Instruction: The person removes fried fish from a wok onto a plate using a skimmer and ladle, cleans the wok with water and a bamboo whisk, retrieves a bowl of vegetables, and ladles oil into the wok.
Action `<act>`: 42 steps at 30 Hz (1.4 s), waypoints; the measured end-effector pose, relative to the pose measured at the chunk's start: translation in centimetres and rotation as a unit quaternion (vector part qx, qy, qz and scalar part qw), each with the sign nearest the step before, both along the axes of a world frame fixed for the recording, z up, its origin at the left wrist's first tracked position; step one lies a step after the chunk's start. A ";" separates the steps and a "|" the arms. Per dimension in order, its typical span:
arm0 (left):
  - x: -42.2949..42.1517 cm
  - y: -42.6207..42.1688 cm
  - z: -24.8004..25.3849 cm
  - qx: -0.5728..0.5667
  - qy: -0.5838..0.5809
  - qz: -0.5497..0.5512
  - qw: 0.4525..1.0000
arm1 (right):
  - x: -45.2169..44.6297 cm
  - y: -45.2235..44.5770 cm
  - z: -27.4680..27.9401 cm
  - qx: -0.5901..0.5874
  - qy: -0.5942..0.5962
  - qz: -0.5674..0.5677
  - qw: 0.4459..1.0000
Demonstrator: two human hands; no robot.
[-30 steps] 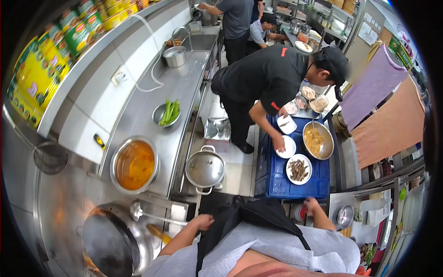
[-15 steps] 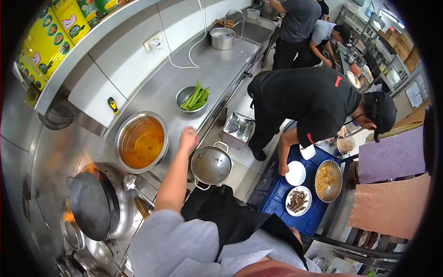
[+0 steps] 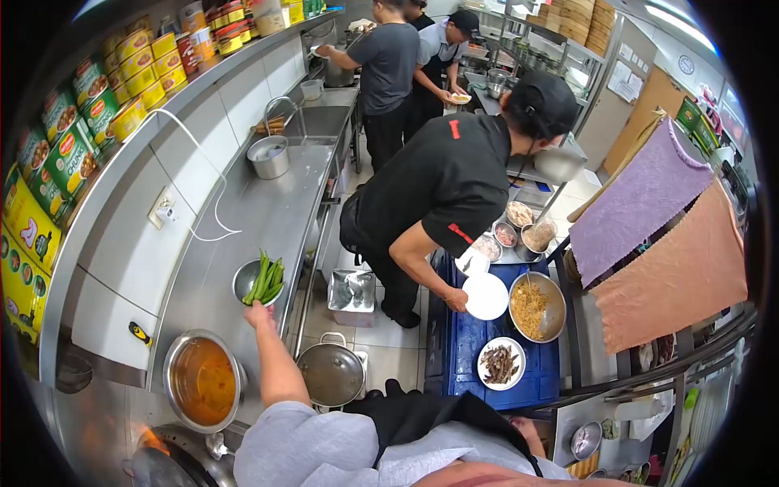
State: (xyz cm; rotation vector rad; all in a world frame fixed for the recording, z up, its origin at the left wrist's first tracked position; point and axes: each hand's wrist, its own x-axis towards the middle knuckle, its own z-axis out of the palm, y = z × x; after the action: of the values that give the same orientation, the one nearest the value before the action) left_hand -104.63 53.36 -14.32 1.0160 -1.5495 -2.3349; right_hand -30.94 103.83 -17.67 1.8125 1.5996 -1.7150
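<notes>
My left hand (image 3: 260, 313) is stretched out over the steel counter (image 3: 219, 243), its fingers closed on the near rim of a small metal bowl (image 3: 246, 278). Long green vegetables (image 3: 266, 280) lie in that bowl and stick up past its edge. Low at the right, near the front edge of the blue crate top, is my right hand (image 3: 527, 426), partly hidden by my black apron; its fingers cannot be made out. A large steel bowl of orange liquid (image 3: 204, 380) stands nearer me on the left.
A co-worker in black (image 3: 438, 178) bends over the blue crate (image 3: 454, 357), holding a white plate (image 3: 485, 295). A plate of dark strips (image 3: 501, 363) and a pan of yellow food (image 3: 529, 312) sit there. A lidded pot (image 3: 331, 375) stands low between. A wok (image 3: 162, 467) is at the lower left.
My left hand has reached forward from beside my body to the bowl of green vegetables and taken hold of its rim. The co-worker has lifted a white plate. The view has shifted.
</notes>
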 end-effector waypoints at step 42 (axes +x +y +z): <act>-38.7 39.9 31.1 -0.024 0.206 -0.302 0.930 | -24.0 11.5 -1.2 0.096 0.034 -0.009 0.995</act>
State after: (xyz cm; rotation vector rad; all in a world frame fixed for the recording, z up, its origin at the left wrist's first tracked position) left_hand -143.30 93.26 16.83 -0.0096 -1.9003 -2.6184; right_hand -54.98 115.37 -18.89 1.8771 1.8378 -1.6997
